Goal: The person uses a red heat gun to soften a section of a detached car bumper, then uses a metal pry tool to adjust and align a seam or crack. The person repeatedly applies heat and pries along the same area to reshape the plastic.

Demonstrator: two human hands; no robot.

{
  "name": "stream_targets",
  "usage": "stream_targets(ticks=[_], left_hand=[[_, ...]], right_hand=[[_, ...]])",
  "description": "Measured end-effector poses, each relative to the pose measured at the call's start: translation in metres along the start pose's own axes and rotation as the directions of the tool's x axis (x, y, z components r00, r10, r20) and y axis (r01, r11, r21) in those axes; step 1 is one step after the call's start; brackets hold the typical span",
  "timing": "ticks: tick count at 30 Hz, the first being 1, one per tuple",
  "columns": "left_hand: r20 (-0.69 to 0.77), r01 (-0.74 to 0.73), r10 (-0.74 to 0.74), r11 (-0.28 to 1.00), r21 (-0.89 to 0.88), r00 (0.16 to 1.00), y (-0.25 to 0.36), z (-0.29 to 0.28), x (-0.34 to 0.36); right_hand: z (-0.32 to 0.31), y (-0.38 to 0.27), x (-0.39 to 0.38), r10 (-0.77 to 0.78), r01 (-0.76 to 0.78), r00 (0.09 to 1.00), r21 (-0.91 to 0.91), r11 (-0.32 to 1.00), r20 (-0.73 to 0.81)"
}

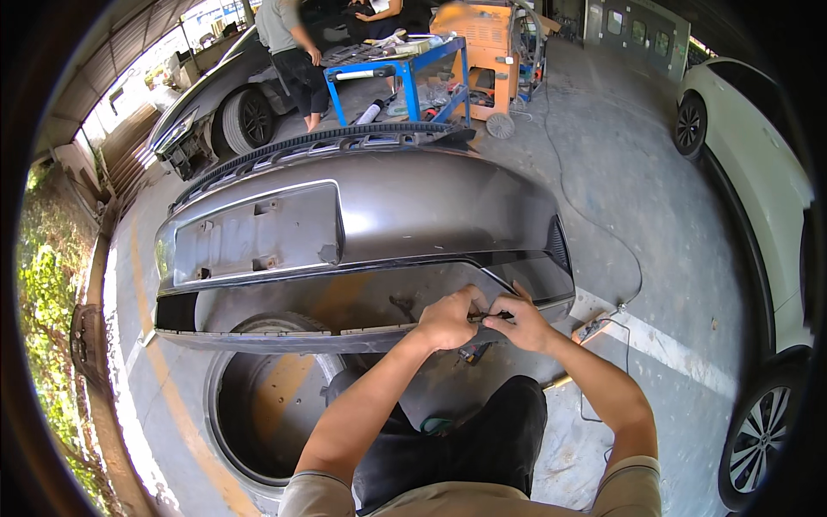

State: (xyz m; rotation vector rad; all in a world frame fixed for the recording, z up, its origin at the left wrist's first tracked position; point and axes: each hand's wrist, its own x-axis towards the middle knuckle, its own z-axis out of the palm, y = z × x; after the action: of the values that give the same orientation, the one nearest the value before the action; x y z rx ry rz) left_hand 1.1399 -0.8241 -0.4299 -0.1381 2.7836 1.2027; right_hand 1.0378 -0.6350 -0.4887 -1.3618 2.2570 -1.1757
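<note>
Right now both hands work at the near right edge of the grey bumper [362, 224], which lies off the car on an old tire [258, 405]. The left hand [448, 319] pinches the edge in a narrow grip, and the right hand [517, 323] holds a small dark tool [487, 318] tight, so the job looks only partly done.

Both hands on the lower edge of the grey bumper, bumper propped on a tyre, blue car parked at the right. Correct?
Not quite: the head view shows a white car at the right, not blue. The rest holds: both hands, left hand and right hand, are at the grey bumper's lower edge, over the tyre.
</note>
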Motion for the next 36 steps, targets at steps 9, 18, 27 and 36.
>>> stream_targets(ticks=[9, 18, 27, 36], left_hand=[[0.203, 0.038, -0.052, 0.997, 0.070, 0.978, -0.009, 0.002, 0.029], [0.073, 0.085, -0.104, 0.971, 0.224, 0.992, -0.003, 0.008, 0.020], [-0.098, -0.167, 0.190, 0.963, 0.212, 0.977, -0.005, 0.009, 0.006], [-0.267, -0.461, 0.700, 0.661, 0.592, 0.662, -0.015, 0.027, -0.002]], right_hand=[[-0.001, 0.010, 0.000, -0.038, 0.038, 0.999, 0.061, 0.997, 0.002], [-0.001, 0.012, 0.003, 0.034, -0.032, 0.999, 0.177, 0.984, -0.013], [-0.007, 0.002, -0.003, -0.107, 0.106, 0.994, -0.055, 0.993, -0.007], [-0.007, -0.008, 0.002, -0.359, 0.340, 0.932, -0.225, 0.913, -0.052]])
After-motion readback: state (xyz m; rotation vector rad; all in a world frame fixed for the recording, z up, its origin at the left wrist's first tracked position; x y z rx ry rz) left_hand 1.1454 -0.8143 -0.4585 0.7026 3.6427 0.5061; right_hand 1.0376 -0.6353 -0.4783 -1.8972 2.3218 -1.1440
